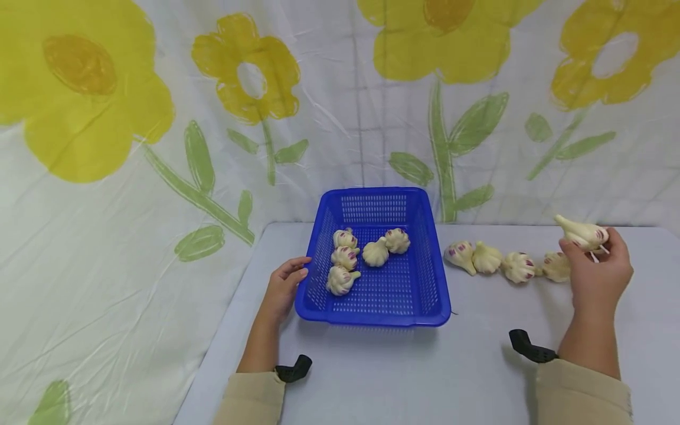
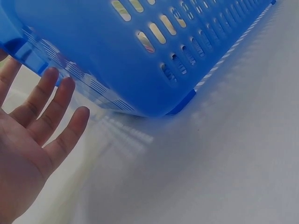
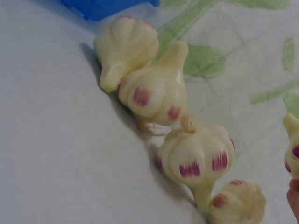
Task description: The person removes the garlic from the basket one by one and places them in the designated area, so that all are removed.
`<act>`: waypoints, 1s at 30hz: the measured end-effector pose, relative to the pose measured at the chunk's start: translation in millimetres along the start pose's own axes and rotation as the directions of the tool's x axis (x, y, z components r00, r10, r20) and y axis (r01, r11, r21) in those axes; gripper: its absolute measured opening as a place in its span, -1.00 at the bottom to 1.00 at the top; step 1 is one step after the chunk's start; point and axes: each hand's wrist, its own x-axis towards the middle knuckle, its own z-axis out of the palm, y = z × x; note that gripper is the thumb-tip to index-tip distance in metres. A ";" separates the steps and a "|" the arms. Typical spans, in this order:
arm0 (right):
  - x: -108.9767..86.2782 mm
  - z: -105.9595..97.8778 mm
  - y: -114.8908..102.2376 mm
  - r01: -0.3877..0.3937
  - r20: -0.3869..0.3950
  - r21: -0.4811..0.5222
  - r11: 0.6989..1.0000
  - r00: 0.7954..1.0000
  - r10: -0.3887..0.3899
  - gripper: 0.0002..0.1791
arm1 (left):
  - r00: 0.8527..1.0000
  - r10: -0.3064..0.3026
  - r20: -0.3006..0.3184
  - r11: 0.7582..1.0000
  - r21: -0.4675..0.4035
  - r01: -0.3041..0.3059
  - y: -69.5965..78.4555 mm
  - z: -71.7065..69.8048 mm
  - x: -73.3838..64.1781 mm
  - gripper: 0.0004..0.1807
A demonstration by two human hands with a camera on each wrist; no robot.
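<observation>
A blue plastic basket [image 1: 372,319] stands on the table with several garlic bulbs [image 1: 341,280] inside. At its left side is my left hand [image 1: 281,289], fingertips at the rim. The left wrist view shows that hand's fingers [image 2: 58,109] spread and fairly straight beside the basket wall [image 2: 126,70]. On the right, my right hand [image 1: 602,277] holds a garlic bulb [image 1: 581,235] above the table, its stem pointing left. Below and left of it, more garlic bulbs [image 1: 518,267] lie in a row. Only the edge of the held bulb [image 3: 293,149] appears in the right wrist view.
The white table [image 1: 372,378] meets a hanging cloth [image 1: 329,147] with painted yellow flowers behind the basket. Between the basket and the right hand, the row of bulbs [image 3: 196,154] runs along the table's back part. Black mounts [image 1: 531,348] sit at both wrists.
</observation>
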 end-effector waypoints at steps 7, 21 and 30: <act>6.7 -13.6 6.2 -0.099 -0.086 0.008 0.995 0.991 0.099 -0.03 | 1.000 0.003 0.006 1.000 -0.009 -0.003 -0.4 -0.1 -1.2 -0.73; 15.0 -21.6 22.5 -0.175 -0.112 0.095 0.980 0.976 0.185 -0.04 | 1.000 -0.011 0.013 1.000 -0.005 0.011 -2.7 -0.8 0.5 -0.75; 24.4 -27.1 35.9 -0.143 -0.179 0.273 0.951 0.964 0.196 -0.04 | 1.000 0.004 0.008 1.000 -0.010 -0.004 -0.8 -0.1 1.1 -0.74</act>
